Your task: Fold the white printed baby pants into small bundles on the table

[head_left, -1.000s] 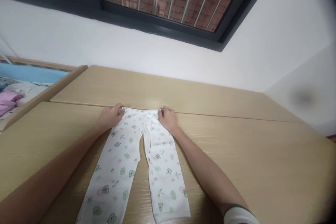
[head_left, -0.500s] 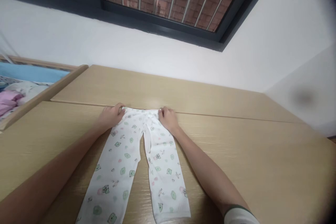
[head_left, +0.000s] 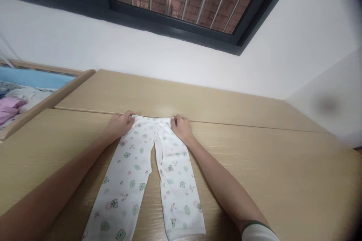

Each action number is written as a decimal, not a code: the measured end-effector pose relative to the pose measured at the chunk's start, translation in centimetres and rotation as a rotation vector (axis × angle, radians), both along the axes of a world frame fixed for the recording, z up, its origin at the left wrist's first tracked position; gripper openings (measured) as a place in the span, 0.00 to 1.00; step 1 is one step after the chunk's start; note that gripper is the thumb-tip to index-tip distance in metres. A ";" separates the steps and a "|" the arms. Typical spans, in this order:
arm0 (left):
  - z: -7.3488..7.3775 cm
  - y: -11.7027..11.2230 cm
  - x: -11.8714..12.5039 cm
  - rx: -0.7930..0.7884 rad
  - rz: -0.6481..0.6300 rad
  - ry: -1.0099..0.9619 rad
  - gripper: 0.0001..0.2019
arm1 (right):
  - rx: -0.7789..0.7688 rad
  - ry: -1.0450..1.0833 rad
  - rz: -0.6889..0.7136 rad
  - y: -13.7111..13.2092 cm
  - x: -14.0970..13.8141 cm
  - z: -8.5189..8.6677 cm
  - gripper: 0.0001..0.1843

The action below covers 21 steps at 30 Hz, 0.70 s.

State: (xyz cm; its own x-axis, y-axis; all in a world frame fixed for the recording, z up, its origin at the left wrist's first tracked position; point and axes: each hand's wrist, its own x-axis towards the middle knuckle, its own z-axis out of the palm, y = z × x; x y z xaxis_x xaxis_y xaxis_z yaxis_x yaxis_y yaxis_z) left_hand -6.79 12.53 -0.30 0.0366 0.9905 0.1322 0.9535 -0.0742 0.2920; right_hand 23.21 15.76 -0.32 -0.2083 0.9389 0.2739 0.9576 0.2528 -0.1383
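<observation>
A pair of small white trousers [head_left: 132,173] with green and pink animal prints lies spread out flat, waistband away from me and legs towards me. My left hand [head_left: 120,124] is closed on the left corner of the waistband. At the opposite corner, my right hand [head_left: 181,128] grips the waistband between thumb and curled fingers. The two legs lie apart with wood showing between them, and a fold of cloth stands out at the crotch. The left leg's hem runs out of view at the bottom.
The trousers lie on a light wooden surface [head_left: 254,165] with a seam across it. To the left is a wooden-railed crib [head_left: 68,86] with blue lining and pink and white cloth inside. Behind rise a white wall [head_left: 141,49] and a dark-framed window [head_left: 169,24] with bars.
</observation>
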 end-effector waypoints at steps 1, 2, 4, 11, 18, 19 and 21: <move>0.0 0.0 0.0 0.000 -0.002 -0.001 0.20 | -0.001 0.000 0.000 0.0 0.0 0.0 0.15; 0.0 0.0 0.0 -0.001 -0.002 -0.001 0.20 | -0.002 -0.001 -0.001 0.0 0.0 0.0 0.15; 0.0 0.0 0.0 -0.004 0.002 -0.005 0.20 | -0.005 -0.001 -0.003 0.0 0.0 0.0 0.15; 0.2 -0.2 0.1 -0.013 0.013 -0.012 0.20 | -0.012 0.007 -0.004 0.0 0.1 -0.1 0.16; 0.3 -0.2 0.2 -0.009 0.004 -0.003 0.20 | -0.015 0.004 -0.008 -0.1 0.0 0.2 0.16; 0.3 -0.2 0.2 -0.008 0.004 0.000 0.20 | -0.018 0.002 -0.010 -0.1 0.0 0.2 0.16; 0.3 -0.2 0.2 -0.006 0.005 0.004 0.20 | -0.023 0.001 -0.011 -0.1 0.0 0.2 0.16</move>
State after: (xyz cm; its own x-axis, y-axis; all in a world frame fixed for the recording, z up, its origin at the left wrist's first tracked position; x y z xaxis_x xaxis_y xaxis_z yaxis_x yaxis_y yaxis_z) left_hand -6.64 12.38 -0.03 0.0318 0.9916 0.1257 0.9550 -0.0673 0.2889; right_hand 23.16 15.62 -0.07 -0.1980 0.9472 0.2522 0.9600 0.2394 -0.1454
